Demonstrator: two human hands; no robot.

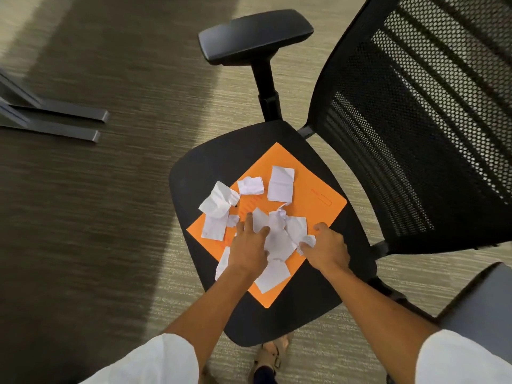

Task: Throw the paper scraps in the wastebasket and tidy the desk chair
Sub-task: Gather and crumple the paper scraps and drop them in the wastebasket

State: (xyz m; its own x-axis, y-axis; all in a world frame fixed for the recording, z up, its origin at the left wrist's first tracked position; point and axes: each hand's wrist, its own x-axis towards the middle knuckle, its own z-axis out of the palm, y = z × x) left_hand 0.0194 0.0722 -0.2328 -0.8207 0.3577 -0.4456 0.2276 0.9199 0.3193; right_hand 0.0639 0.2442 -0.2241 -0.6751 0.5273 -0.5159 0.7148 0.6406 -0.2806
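One black desk chair [277,151] with one mesh backrest [415,134], two armrests, the far one [255,34] and the near one [482,297] at the right edge, and one orange folder [313,189] on the seat. Roughly ten white paper scraps [281,184] on and around the folder, exact count unclear where overlapped or covered by hands. Two hands, left [246,248] and right [327,248], two white sleeves [155,361], one sandalled foot [273,353] below the seat, and two dark metal table feet [69,123] on the carpet at left.
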